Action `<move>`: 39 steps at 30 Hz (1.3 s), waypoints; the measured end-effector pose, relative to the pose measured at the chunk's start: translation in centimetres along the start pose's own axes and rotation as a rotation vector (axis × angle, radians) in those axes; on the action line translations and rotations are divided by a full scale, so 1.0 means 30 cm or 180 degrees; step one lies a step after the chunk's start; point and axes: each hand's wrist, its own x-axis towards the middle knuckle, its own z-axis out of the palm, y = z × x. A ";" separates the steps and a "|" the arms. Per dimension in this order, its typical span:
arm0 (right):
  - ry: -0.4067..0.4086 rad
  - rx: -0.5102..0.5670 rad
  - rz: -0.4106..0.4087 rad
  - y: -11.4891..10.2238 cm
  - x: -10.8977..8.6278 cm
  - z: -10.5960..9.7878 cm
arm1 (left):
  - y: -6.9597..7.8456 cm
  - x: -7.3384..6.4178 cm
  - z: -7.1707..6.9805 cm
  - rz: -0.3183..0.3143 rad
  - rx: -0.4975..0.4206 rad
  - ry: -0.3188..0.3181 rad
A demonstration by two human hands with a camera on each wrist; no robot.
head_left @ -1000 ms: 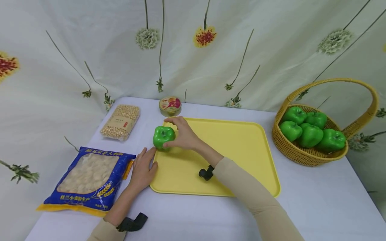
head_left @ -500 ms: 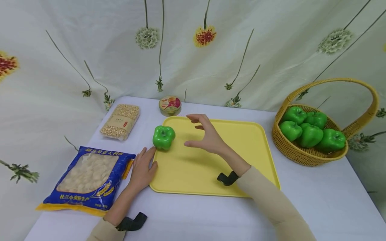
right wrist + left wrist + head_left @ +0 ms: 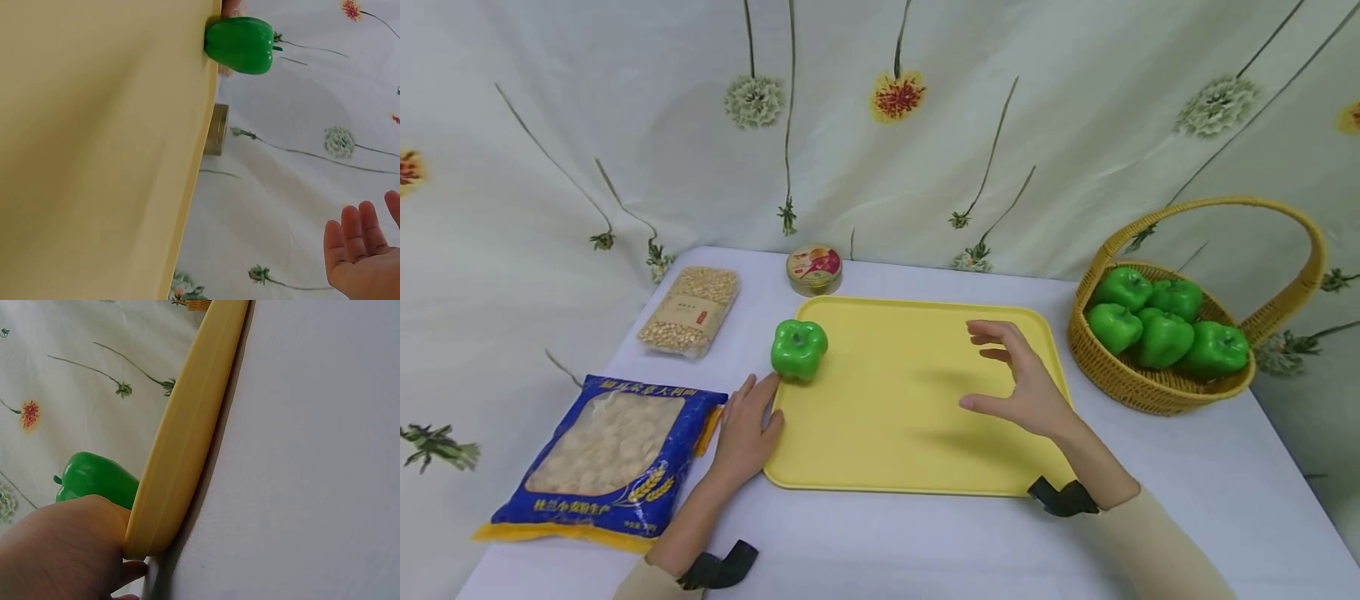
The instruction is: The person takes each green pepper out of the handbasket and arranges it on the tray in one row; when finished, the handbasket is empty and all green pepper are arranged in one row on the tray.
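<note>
Taking the middle of the yellow tray [image 3: 887, 421] as the clock's centre, the green bell pepper [image 3: 799, 351] stands upright at the tray's ten o'clock corner, close against the rim. Of the two hands, the left hand [image 3: 745, 433] lies at nine o'clock, touching the tray's edge with its fingers loosely extended, their tips just beside the pepper. The right hand [image 3: 1032, 390] hangs above the tray toward three o'clock, thumb and fingers parted wide with only air between them.

On the white tabletop [image 3: 1187, 492], a round tin [image 3: 815, 267] sits at eleven o'clock, just beyond the tray; a clear pack of pale kernels [image 3: 691, 312] lies at ten. Between eight and nine is a blue pasta bag [image 3: 606, 454], near the left hand. At three o'clock stands a wicker basket [image 3: 1112, 382] holding five green pieces of produce [image 3: 1163, 337].
</note>
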 end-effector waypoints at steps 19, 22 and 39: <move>0.1387 -0.0620 0.0296 0.055 -0.200 -0.343 | 0.008 -0.001 -0.006 -0.0039 -0.0010 -0.0033; 0.1659 -0.0746 0.0529 0.065 -0.221 -0.399 | 0.008 -0.001 -0.006 -0.0045 -0.0017 -0.0045; 0.2612 -0.0543 0.1878 0.127 -0.188 -0.575 | -0.002 0.001 0.001 0.0016 -0.0020 -0.0012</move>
